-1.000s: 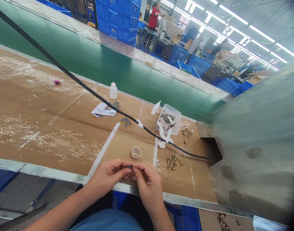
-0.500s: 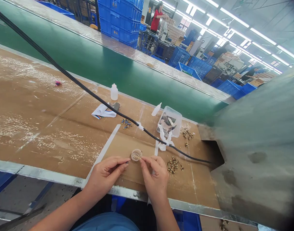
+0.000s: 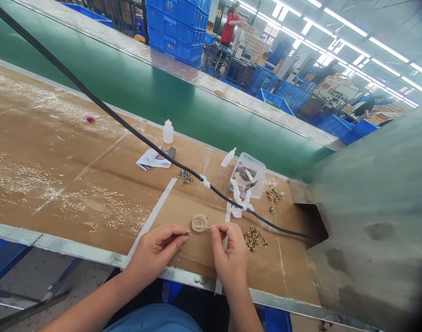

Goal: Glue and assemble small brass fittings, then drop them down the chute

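Pinching a tiny dark part (image 3: 186,234) — fingertips of the left hand (image 3: 154,251).

**Materials of the workbench surface**

Matt, rough brown corrugated cardboard (image 3: 75,193) covers the bench, edged by smooth, bright sheet-metal trim (image 3: 75,244); glossy brass-coloured metal fittings (image 3: 254,238) lie near a smooth, clear plastic dish (image 3: 199,222); beyond runs a glossy green conveyor belt (image 3: 127,97).

Left hand (image 3: 155,252) lies turned inward and right hand (image 3: 230,261) stands raised, just apart, each pinched between thumb and forefinger.
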`<control>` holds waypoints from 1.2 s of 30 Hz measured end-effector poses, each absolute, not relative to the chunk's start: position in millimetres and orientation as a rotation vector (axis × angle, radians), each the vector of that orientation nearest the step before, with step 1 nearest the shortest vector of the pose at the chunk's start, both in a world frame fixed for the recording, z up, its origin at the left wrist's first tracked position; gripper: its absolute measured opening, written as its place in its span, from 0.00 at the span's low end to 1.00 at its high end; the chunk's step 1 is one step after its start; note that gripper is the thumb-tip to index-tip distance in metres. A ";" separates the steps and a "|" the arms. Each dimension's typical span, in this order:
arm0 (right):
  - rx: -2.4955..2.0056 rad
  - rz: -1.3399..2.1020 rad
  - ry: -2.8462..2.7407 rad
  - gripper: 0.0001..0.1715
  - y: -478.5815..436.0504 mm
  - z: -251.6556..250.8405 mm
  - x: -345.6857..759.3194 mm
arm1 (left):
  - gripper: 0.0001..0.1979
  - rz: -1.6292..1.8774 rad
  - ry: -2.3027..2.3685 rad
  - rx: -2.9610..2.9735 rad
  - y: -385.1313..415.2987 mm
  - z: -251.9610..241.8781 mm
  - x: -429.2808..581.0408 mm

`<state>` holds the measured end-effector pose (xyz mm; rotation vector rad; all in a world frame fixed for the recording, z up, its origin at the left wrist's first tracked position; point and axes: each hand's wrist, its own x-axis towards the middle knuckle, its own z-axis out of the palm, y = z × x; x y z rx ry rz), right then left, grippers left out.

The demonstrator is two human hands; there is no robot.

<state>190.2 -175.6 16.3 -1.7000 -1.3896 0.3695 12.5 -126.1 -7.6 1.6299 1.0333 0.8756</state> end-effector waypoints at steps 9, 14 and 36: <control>-1.595 0.476 -1.383 0.09 -186.0 41.9 186.0 | 0.07 0.915 1.016 1.676 -126.0 -7.9 12.6; -1.614 0.437 -1.429 0.09 -186.0 41.4 182.1 | 0.07 0.908 1.015 1.690 -125.7 -8.1 12.4; -1.578 0.229 -1.612 0.06 -194.0 46.8 179.9 | 0.06 0.924 0.966 1.715 -126.0 -7.0 10.9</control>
